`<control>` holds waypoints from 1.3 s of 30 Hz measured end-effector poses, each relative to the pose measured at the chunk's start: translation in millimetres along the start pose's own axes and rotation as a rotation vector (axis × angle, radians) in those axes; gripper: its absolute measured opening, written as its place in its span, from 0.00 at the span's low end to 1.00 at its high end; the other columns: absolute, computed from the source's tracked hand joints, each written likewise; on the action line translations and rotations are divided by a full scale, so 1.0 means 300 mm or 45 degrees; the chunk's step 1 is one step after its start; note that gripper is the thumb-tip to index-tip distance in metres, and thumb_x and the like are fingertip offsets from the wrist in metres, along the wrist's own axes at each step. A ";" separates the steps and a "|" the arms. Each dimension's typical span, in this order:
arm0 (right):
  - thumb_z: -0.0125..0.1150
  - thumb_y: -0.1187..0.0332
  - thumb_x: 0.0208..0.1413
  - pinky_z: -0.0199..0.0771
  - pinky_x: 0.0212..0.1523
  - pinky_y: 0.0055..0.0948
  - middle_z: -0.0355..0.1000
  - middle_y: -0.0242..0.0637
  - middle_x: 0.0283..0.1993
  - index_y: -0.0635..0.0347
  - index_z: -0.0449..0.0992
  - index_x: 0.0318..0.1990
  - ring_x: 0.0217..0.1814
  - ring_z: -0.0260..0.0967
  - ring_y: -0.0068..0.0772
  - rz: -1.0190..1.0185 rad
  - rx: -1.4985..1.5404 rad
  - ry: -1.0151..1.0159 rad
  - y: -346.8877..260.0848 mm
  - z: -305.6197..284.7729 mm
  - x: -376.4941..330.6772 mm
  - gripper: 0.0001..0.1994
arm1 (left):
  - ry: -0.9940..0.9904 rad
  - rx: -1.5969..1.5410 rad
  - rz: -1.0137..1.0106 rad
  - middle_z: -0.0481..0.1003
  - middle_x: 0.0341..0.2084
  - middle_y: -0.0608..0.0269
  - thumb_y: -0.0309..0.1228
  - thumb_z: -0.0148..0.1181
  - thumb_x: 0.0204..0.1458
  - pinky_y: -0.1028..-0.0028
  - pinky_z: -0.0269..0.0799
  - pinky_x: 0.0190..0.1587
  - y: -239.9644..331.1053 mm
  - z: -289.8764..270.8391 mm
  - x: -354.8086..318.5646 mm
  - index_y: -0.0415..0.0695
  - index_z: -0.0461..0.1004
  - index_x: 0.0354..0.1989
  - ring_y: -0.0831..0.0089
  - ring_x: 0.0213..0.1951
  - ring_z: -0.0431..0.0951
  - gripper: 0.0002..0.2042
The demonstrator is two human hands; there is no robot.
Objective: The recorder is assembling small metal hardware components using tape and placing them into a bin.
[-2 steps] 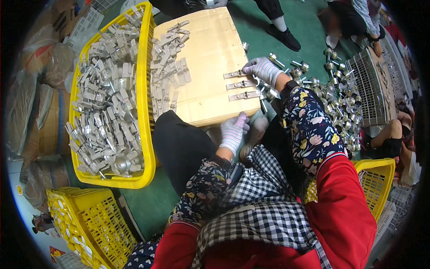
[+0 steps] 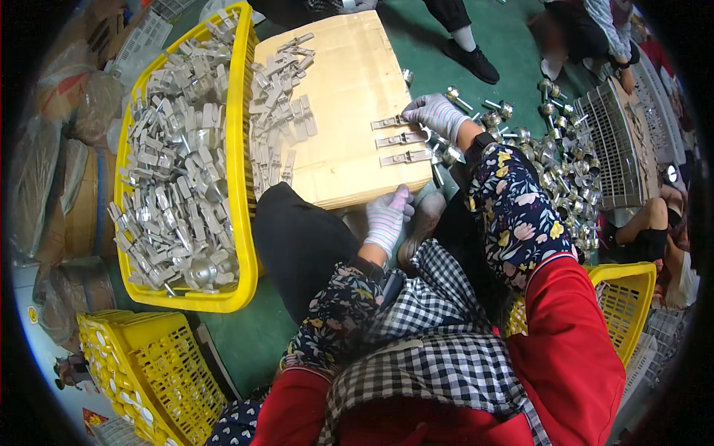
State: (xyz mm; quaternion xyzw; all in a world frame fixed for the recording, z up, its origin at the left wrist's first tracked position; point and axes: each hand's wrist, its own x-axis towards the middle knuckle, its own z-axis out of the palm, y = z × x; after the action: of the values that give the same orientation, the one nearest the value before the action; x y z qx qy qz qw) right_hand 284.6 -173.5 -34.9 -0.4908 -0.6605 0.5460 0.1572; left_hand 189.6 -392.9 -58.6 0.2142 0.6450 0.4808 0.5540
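A pale cardboard-coloured board (image 2: pixel 346 89) lies before me, with three flat grey pieces carrying metal fittings in a column near its right edge. The farthest grey piece (image 2: pixel 387 123) has its right end under the pinched fingers of my right hand (image 2: pixel 437 117). Below it lie the middle piece (image 2: pixel 401 140) and the nearest piece (image 2: pixel 407 157). My left hand (image 2: pixel 385 221) is at the board's near edge, thumb up and fingers curled; whatever they hold, if anything, is hidden. Both hands wear striped pale gloves. A loose heap of grey pieces (image 2: pixel 277 93) covers the board's left side.
Left of the board stands a yellow crate (image 2: pixel 244 149) full of grey pieces and metal cups. Metal cups with stems (image 2: pixel 561 167) are scattered on the green floor at right. Yellow baskets (image 2: pixel 178 372) stand lower left. Another person's shoe (image 2: pixel 472 61) is beyond the board.
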 end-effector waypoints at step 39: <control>0.52 0.64 0.47 0.68 0.45 0.38 0.70 0.47 0.38 0.60 0.76 0.32 0.42 0.69 0.46 -0.750 -1.692 -0.283 -0.438 0.520 -0.170 0.11 | -0.170 0.024 0.518 0.65 0.54 0.58 0.34 0.33 0.58 0.65 0.65 0.48 -0.659 0.045 0.394 0.43 0.57 0.59 0.71 0.53 0.65 0.20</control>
State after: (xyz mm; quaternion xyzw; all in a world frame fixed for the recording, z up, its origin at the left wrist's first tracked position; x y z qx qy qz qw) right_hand 129.9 -293.6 41.7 -0.2265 -0.9687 0.0122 -0.1009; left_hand 217.9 -380.2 -287.3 0.3766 0.5548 0.5614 0.4850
